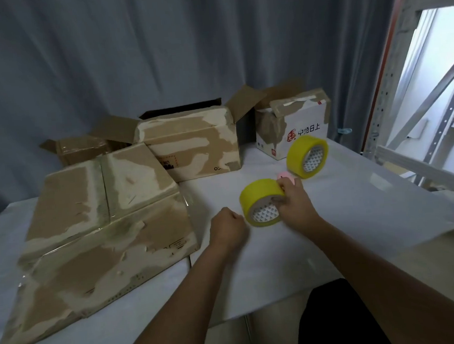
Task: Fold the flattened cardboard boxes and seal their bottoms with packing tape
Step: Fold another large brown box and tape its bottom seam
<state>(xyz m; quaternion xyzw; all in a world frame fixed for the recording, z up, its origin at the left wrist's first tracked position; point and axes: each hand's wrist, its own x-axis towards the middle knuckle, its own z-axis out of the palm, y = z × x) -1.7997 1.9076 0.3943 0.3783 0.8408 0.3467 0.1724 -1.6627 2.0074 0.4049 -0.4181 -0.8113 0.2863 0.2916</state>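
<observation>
The right hand (293, 204) gripped a yellow tape roll (261, 204) near the middle of the desk (359, 215), fingers curled over its rim and thumb apparently at the core, while the left hand (229, 230) sat just beside the roll with its fingers curled tight; whether it pinched the clear tape's free end could not be told. If it did hold the end, the likeliest slip was the tape snapping back onto the roll or folding onto itself, since clear film sticks on contact and its edge is hard to find again. The flattened box (95, 236) lay at the desk's left edge, overhanging the front, well apart from both hands, so a careless tug might drag it off. Counted: 2 yellow rolls, the second roll (307, 156) standing on edge toward the back right; 1 small pink object (284, 176) between them, too hidden to name; 1 flattened box; about 3 brown boxes standing at the back, including a large open box (191, 144); and 1 white printed box (293, 128) at the back right.
</observation>
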